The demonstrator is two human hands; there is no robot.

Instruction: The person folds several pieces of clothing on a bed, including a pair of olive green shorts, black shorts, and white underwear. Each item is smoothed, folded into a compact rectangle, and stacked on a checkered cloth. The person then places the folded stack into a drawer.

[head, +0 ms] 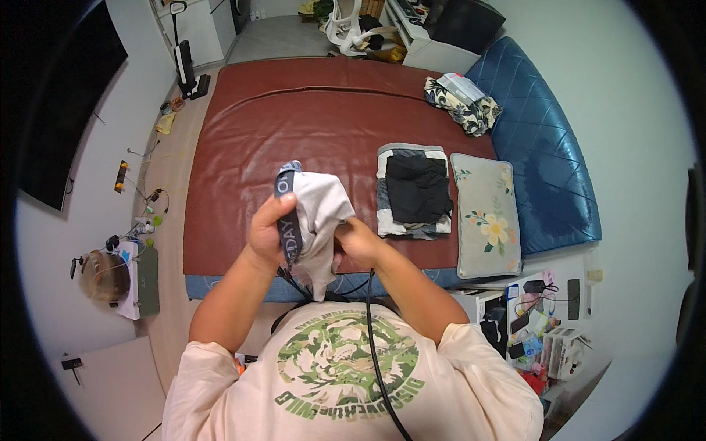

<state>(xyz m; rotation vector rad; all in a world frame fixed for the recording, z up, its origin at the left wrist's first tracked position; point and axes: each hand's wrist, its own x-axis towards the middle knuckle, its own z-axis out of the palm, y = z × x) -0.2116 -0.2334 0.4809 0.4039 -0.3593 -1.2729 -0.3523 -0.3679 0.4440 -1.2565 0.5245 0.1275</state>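
Note:
A pair of light grey underpants (320, 204) hangs between my hands above the near edge of the bed. My left hand (270, 223) grips its dark waistband, which bears lettering, with the thumb on top. At the garment's other side, my right hand (356, 242) holds the fabric, its fingertips partly hidden by the cloth and the palm. To the right, a folded black garment (417, 187) lies on a folded black, white and grey checked cloth (383, 218) on the bed.
The bed has a reddish-brown mat (265, 132). A flowered pillow (485, 215) lies right of the stack, beside a blue padded headboard (546, 160). A patterned bundle (469, 113) sits farther back. A cluttered white bedside table (560, 292) stands at right. A black cable (376, 353) runs down my shirt.

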